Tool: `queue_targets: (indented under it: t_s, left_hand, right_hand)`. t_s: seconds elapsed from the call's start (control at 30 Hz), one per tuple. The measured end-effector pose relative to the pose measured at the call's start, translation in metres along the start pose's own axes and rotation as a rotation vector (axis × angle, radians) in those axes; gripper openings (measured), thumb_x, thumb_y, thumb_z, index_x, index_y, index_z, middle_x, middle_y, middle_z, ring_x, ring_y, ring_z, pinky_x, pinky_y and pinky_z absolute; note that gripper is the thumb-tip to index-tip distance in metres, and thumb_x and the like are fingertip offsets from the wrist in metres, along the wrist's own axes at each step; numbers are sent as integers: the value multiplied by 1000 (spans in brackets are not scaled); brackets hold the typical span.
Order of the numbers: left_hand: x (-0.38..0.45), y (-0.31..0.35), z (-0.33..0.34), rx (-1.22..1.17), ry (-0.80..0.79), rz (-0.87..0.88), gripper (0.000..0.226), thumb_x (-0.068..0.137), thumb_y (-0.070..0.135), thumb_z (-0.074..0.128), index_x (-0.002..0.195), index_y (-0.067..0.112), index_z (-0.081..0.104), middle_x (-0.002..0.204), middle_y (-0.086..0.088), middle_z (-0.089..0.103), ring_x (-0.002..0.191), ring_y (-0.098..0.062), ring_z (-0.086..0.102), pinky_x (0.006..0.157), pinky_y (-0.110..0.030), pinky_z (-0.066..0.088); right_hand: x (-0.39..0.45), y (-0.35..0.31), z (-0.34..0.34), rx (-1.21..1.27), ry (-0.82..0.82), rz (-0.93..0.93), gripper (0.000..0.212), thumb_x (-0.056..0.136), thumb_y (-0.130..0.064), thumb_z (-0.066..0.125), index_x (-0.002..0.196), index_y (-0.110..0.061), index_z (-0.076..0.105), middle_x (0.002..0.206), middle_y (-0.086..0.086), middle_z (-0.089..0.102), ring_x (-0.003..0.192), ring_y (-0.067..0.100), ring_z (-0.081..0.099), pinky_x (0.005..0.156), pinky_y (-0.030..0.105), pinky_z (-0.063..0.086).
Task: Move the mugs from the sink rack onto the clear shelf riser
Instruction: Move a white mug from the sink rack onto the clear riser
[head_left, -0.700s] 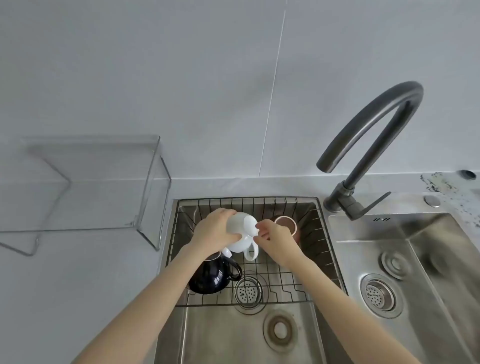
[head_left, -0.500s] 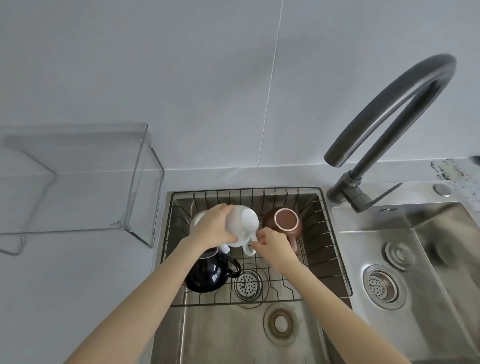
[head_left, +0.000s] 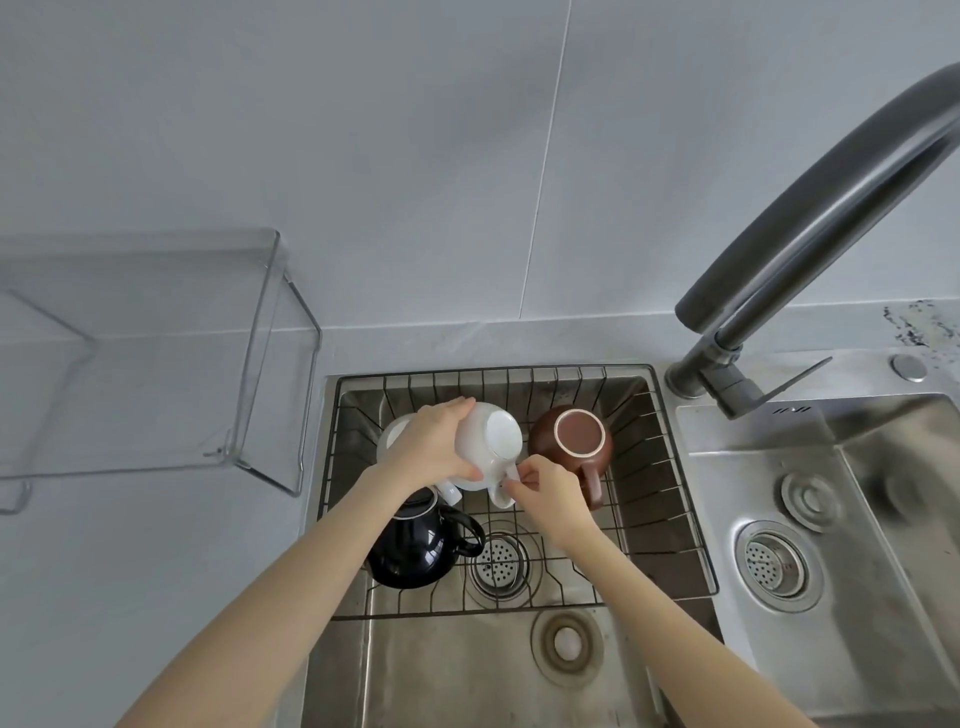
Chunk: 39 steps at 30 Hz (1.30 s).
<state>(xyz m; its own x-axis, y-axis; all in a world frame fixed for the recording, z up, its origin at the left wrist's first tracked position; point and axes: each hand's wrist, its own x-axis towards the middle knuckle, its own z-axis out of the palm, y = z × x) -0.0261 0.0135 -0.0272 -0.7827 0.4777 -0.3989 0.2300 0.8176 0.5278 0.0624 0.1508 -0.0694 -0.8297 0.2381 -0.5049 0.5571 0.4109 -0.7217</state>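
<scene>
Left hand (head_left: 441, 447) wrapped round the body of an upturned white mug (head_left: 488, 447), right hand (head_left: 545, 493) pinching its handle, both closed on it just above the wire sink rack (head_left: 670, 499). Could knock the brown mug (head_left: 574, 441) alongside, or the black mug (head_left: 415, 545) and second white mug (head_left: 390, 439) below. Clear shelf riser (head_left: 156, 353) waiting bare to the left.

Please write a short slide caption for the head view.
Both hands lift a white mug from the sink rack; the riser is empty.
</scene>
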Motion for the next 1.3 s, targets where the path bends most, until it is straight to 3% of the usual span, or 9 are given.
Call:
queue_targets:
  t_s: [0.17,0.27,0.33,0.47,0.6,0.77,0.93,1.13,1.3]
  left_hand:
    - [-6,-2,-5,-101,49,-27,95,53,32,82,136,17,37,136,-3,51,127,-21,44,104,-35,39]
    - [-14,2,-18,-185,136,5,83,51,32,83,126,19,50,113,-2,64,111,-22,56,86,-29,44]
    - [-22,11,-33,-216,203,47,85,53,28,84,128,14,47,119,-5,62,114,-23,54,85,-22,37]
    - [-42,27,-77,-230,338,125,85,55,25,84,129,11,46,124,-7,60,113,-22,54,78,-16,32]
    - [-79,30,-131,-270,464,171,80,54,23,85,125,9,50,121,-11,62,107,-25,57,86,-29,41]
    - [-121,7,-185,-308,531,178,63,36,46,77,92,28,57,93,-4,59,88,-22,55,85,-33,43]
    - [-148,-53,-225,-371,626,106,68,33,50,75,86,11,57,88,-11,64,80,-15,50,89,-40,47]
    - [-166,-122,-259,-407,651,39,72,38,47,78,94,5,60,104,-20,66,83,-18,56,95,-47,45]
    - [-167,-175,-279,-453,662,15,49,37,47,77,83,36,62,107,-12,69,102,-28,62,95,-43,47]
  right_hand:
    - [-10,-4,-9,83,71,-73,19,86,-17,56,100,-5,59,91,6,68,79,13,60,61,10,42]
    - [-21,-21,-23,98,113,-144,21,88,-25,55,101,-10,60,86,-1,67,78,10,60,71,14,46]
    - [-28,-38,-34,84,136,-209,23,89,-29,54,101,-11,61,83,-5,65,80,9,61,71,19,46]
    - [-46,-84,-49,86,209,-342,24,89,-29,54,102,-10,61,85,-3,66,76,5,59,62,9,42]
    - [-65,-139,-52,107,249,-486,25,87,-29,58,98,-7,63,87,6,72,78,15,63,68,16,45]
    - [-77,-200,-32,96,222,-619,14,85,-23,61,89,-10,65,69,-2,67,55,-11,55,55,3,41]
    - [-77,-257,18,96,169,-699,15,84,-22,60,90,-9,65,75,3,68,54,-11,55,54,2,41]
    - [-64,-309,84,67,108,-721,19,85,-24,59,91,-7,66,79,5,68,63,6,54,56,7,41]
    - [-41,-341,137,45,82,-720,22,84,-25,60,92,-5,65,87,13,72,81,25,64,74,36,50]
